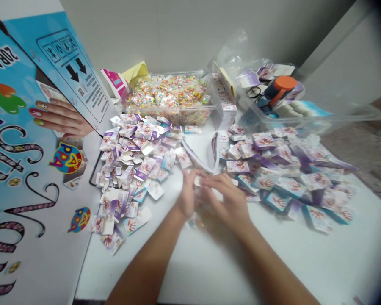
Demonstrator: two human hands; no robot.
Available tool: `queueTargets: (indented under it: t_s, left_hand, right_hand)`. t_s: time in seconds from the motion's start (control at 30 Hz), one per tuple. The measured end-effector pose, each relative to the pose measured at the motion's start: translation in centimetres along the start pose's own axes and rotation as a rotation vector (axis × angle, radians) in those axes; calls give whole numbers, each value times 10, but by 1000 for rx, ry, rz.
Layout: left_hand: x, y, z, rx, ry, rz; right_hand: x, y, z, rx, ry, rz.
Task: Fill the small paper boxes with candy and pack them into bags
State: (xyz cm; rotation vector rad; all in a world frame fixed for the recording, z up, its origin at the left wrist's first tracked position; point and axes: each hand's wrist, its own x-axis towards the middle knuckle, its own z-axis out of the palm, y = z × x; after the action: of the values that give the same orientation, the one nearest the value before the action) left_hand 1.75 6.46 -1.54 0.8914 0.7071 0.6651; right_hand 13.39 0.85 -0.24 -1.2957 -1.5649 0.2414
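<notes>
The left hand (pixel 187 195) and right hand (pixel 227 195) are together, fingers clamped on a small box (pixel 197 181); blur hides the exact grip. The two-sided hold probably steadies its pale flap. A sachet (pixel 195 222) lies on the table (pixel 198 271) directly below. Ahead of the hands are leaflets (pixel 200 153); farther ahead, a tub (pixel 184 113) contains packets (pixel 171 91). Left boxes (pixel 147 167), some open-flapped, and right boxes (pixel 292 186) flank the hands, apparently grouped separately for reach.

Packets (pixel 171 91) in tub (pixel 184 109) behind boxes (pixel 148 164)
</notes>
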Motion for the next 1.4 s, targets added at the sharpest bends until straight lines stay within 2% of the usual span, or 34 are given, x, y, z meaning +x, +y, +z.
queueTargets:
  t_s: [0.17, 0.4, 0.5, 0.67, 0.77, 0.87, 0.97, 1.1, 1.23, 1.4]
  left_hand:
    - [0, 1, 0, 24, -41, 4]
    - [-5, 6, 2, 70, -59, 48]
    - [-4, 3, 2, 50, -77, 50]
    - [4, -2, 2, -8, -56, 38]
    - [5, -1, -1, 44, -32, 55]
    - [3, 2, -4, 66, -17, 49]
    - [2, 4, -6, 51, -17, 16]
    - [6, -1, -7, 97, 1, -14]
    - [8, -5, -9, 215, 47, 74]
    - [1, 0, -8, 392, 25, 131]
  right_hand:
    - [2, 4, -5, 120, -11, 165]
    - [2, 3, -4, 215, 33, 181]
    - [3, -1, -9, 217, -2, 147]
    - [4, -1, -18, 34, -120, -48]
    - [1, 3, -14, -68, -155, -74]
    - [-3, 6, -4, -109, -106, -66]
    - [-6, 5, 5, -102, -54, -121]
    - [-6, 5, 9, -118, 9, -145]
    - [-5, 3, 9, -9, 37, -29]
    - [-4, 1, 8, 223, 33, 383]
